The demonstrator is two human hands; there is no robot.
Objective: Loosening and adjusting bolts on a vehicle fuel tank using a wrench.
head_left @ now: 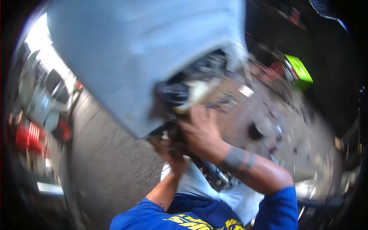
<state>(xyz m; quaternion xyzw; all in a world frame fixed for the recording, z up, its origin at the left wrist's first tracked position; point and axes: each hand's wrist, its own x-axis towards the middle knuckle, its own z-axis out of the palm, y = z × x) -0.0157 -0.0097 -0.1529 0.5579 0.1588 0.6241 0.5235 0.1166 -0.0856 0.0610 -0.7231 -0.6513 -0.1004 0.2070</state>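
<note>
Motion smears much of the picture. My left hand (173, 155) is wrapped around the lower side of a dark mechanical part (174, 132), its fingers mostly in shadow. From the right, my right hand (203, 132) grips the same part, with the thumb against it and the fingers bent over its upper side. Just beyond my hands sits a black round part (175, 94), and beside that a pale yellowish piece (197, 90). What the dark part is exactly, I cannot make out.
A large pale blue-grey panel (126, 61) slants over the far left. Right of my hands is a brown work surface (237, 111) with a round can-like thing (262, 128) and a small white piece (245, 91). A bright green box (299, 73) stands farther right. Red things (28, 140) lie far left.
</note>
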